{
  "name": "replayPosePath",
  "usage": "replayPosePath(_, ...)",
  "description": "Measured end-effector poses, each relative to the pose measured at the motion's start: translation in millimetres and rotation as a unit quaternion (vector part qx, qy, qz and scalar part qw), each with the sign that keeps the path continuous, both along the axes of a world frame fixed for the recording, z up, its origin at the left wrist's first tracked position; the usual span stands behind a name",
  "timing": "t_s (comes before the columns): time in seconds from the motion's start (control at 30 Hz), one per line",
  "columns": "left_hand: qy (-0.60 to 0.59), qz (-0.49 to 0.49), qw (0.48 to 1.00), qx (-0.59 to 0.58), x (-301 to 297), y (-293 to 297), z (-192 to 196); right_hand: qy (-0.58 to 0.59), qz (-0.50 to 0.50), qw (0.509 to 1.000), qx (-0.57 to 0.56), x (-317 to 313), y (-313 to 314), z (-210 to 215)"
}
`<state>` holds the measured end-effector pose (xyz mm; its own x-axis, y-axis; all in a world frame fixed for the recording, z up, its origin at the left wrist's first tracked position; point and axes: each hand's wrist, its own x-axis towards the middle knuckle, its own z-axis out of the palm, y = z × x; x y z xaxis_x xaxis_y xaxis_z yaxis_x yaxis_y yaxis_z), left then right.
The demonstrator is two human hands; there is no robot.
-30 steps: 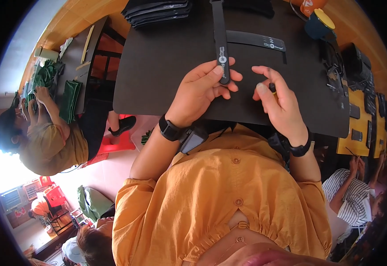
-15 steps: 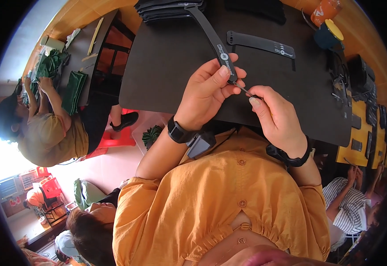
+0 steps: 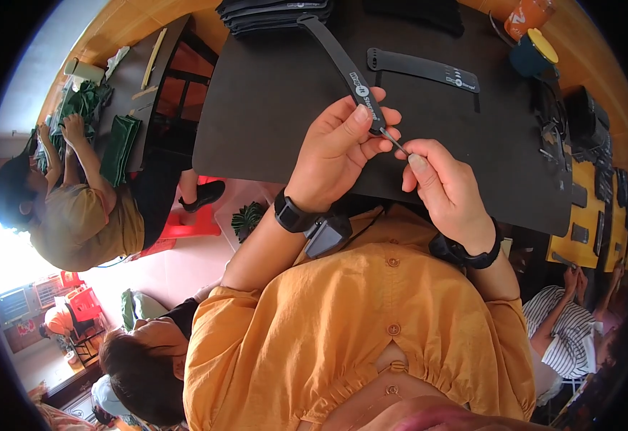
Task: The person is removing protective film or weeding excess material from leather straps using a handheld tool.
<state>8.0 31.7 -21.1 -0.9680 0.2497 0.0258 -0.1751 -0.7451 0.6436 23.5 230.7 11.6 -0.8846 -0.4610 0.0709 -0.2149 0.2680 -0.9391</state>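
My left hand [image 3: 332, 151] is closed on the lower end of a black strap [image 3: 334, 54] with white print, thumb on top. The strap slants up and away to the left, and its far end has a loop. My right hand [image 3: 449, 188] pinches a thin, dark, pin-like piece [image 3: 396, 143] between thumb and fingers. Its other end meets the strap's near end by my left fingers; I cannot make out how they join. A second black strap [image 3: 422, 70] lies flat on the dark table [image 3: 271, 122], beyond my hands.
A stack of black straps [image 3: 274, 18] sits at the table's far left, with black fabric [image 3: 414, 16] beside it. A dark mug with a yellow lid [image 3: 533, 52] and an orange cup [image 3: 529, 18] stand far right. Other people work at tables on both sides.
My right fingers have shifted slightly along the thin piece, and more of it shows. The strap has tilted a little to the left. My left hand has hardly moved.
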Motion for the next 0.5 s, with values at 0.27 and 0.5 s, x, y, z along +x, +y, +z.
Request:
replayPosePath(0.27,0.015,0.008,1.0,0.001,-0.9,-1.3,-2.5,-0.01,0.015,1.0,-0.003,1.9,-0.6,2.4)
replayPosePath(0.5,0.009,0.008,1.0,0.01,0.2,1.1,-4.7,-0.008,0.007,1.0,-0.012,5.9,0.4,-0.7)
